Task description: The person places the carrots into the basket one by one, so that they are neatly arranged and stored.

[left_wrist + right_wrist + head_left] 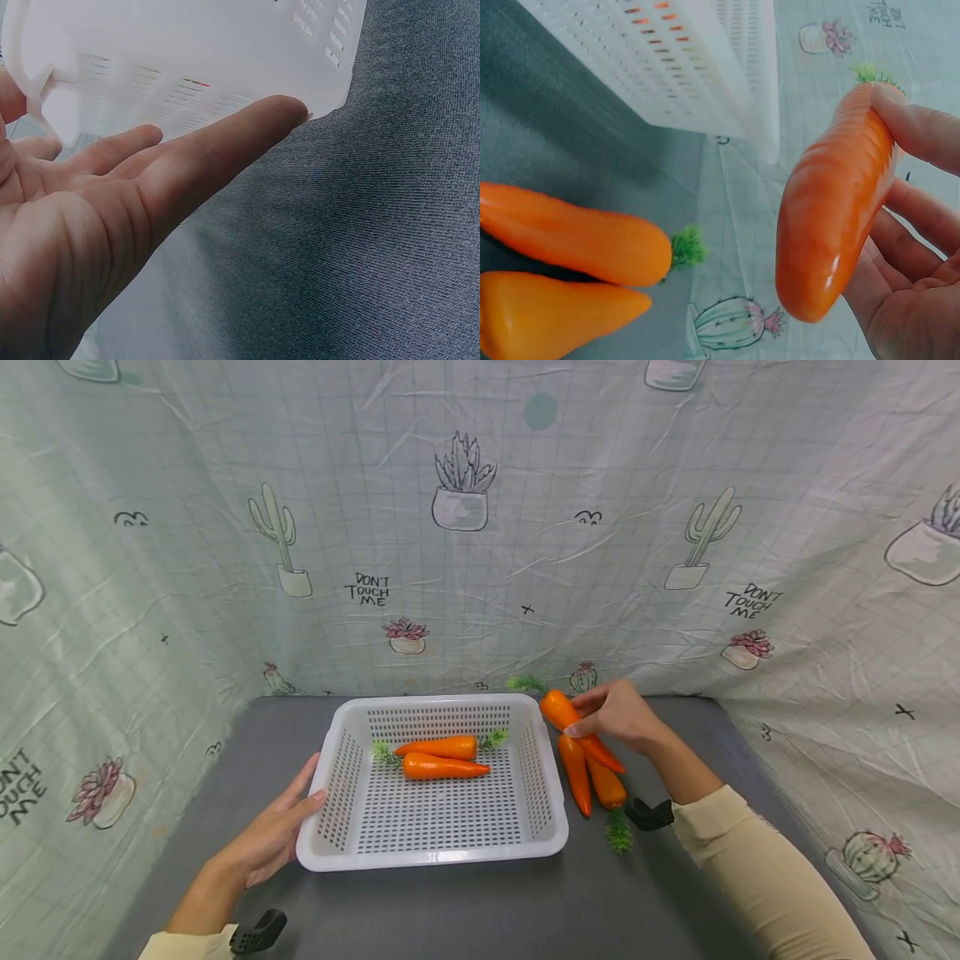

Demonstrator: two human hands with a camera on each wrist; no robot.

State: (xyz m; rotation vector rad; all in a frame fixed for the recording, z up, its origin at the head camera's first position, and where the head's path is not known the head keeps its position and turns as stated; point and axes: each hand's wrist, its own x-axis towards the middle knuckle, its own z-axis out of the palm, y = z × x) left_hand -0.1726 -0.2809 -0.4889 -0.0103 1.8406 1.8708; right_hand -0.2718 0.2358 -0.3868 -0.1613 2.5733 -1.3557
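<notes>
Carrot (558, 710), plump and bright orange, was in the right hand (618, 718), just outside the white basket (435, 858) by its far right corner. Thumb and fingers pinched it near the leafy end, and it seemed raised from the grey table (435, 914). Two loose carrots (574, 775) lay side by side along the basket's right wall, pointing opposite ways. Inside the basket, a little beyond its middle, rested two more carrots (445, 767) (also head to tail, oddly enough). At the basket's left side, the left hand (273, 831) held the rim, thumb laid over it and fingers stretched along the outer wall. Behind the basket hung a printed curtain (480, 610).

I took this for the picking-up step of filling the basket, perhaps halfway along. The next move, I judged, called for lifting over the basket's right rim without snagging the greenery, while the left hand kept things steady.
</notes>
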